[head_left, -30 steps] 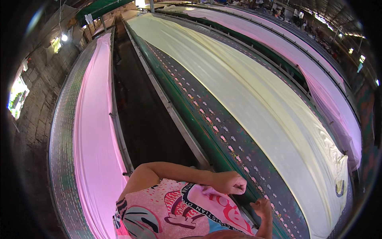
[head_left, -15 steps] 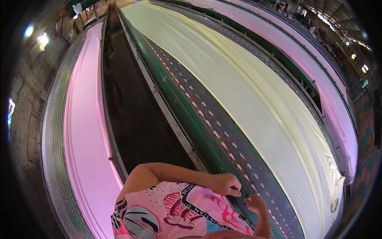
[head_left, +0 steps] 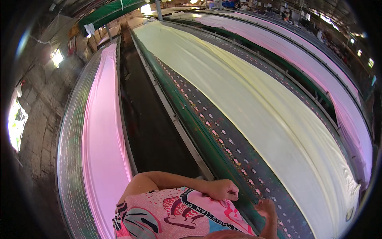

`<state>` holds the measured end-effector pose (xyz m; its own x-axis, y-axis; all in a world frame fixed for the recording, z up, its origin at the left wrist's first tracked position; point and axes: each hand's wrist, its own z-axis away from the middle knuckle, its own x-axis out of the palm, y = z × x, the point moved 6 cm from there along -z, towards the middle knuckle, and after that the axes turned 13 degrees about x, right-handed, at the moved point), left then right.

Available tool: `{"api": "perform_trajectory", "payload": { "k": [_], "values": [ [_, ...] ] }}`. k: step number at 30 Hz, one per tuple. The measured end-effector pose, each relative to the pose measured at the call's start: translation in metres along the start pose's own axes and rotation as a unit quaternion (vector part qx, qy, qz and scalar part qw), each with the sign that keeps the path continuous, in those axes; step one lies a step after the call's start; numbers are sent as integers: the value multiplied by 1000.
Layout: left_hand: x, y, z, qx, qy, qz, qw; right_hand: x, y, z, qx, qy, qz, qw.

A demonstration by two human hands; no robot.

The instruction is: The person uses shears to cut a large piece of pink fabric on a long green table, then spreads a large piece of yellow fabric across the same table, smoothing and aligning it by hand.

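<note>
My left hand (head_left: 224,189) is curled into a fist in front of my body, with the forearm bent across my patterned pink top (head_left: 179,211). Just to its right and a little nearer, my right hand (head_left: 266,208) is raised with its fingers curled in. A small gap separates the two hands, and no object shows in either one. Both are above the near edge of a long dark table (head_left: 238,155) marked with rows of small pink and white shapes. Pale yellow cloth (head_left: 254,119) lies lengthwise over that table, wrinkled along its right side; neither hand touches it.
To the left, pink cloth (head_left: 104,119) covers another long table (head_left: 71,159). A dark aisle (head_left: 147,123) runs between the two tables, beside a metal rail (head_left: 173,115). More pink cloth (head_left: 294,59) lies on tables to the right. A block wall (head_left: 39,127) stands far left.
The view has tilted up and turned slightly, so the tables appear lower and farther right. Both hands stay close together in front of me, still curled.
</note>
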<state>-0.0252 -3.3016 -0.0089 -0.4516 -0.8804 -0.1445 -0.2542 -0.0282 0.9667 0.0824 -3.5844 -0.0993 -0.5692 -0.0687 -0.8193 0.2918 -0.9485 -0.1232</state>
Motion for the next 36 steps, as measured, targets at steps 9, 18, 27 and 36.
{"api": "perform_trajectory", "payload": {
  "k": [9,18,27,36],
  "values": [
    [-100,15,0,-32,-130,10,991,-5,-70,-26,44,6,-22,999],
    [-279,-20,83,26,-162,-17,986,-17,-272,-108,110,-123,-175,971],
    [-405,-18,138,9,-88,23,996,-49,-394,-130,87,-72,-91,989],
    [-460,-1,185,-59,-85,30,994,-72,-430,-157,-8,89,-207,974]
  ]
}}
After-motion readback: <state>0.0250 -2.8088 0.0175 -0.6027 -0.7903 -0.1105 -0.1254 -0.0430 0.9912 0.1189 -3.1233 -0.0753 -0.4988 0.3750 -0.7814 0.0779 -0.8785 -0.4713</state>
